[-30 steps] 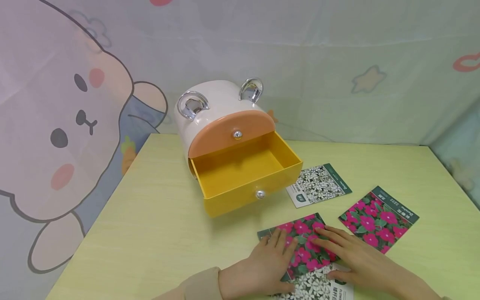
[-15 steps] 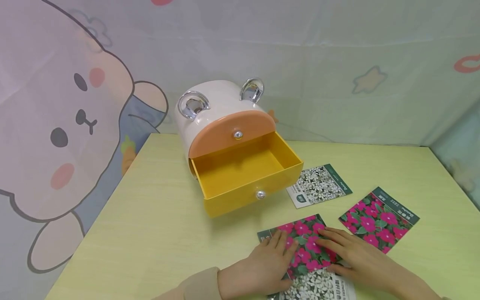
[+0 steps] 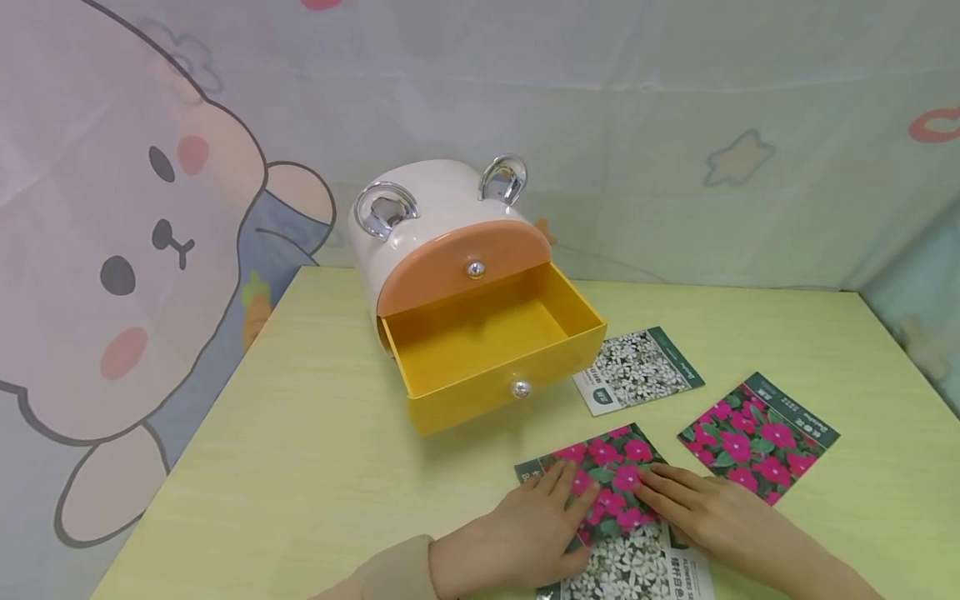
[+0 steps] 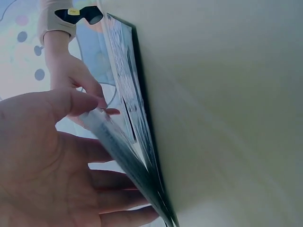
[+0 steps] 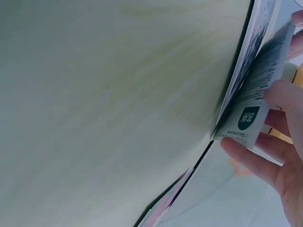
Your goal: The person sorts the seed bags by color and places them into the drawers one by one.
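Note:
A pink-flower seed packet [image 3: 607, 453] lies over a white-flower seed packet [image 3: 626, 567] at the table's front, partly under both hands. My left hand [image 3: 534, 525] has fingers spread over its left side; in the left wrist view the thumb [image 4: 83, 101] is at its raised edge. From the right, my right hand [image 3: 708, 508] pinches the pink-flower packet, fingers on top. The right wrist view shows the thumb against the printed face of this tilted packet [image 5: 258, 90], with text and a green logo. The white-flower packet beneath stays flat.
Behind the hands stands a white animal-shaped box [image 3: 435, 196] with silver ears and a yellow drawer [image 3: 495, 396] pulled out. Another white-flower packet [image 3: 641, 367] lies beside the drawer. A second pink-flower packet [image 3: 757, 437] is at the right. A printed cloth [image 3: 637, 125] hangs behind the table.
The pink-flower packet's near edge has risen, showing more of the white-flower packet below. My right thumb has slipped out of sight beneath it. The box and the other packets have not moved.

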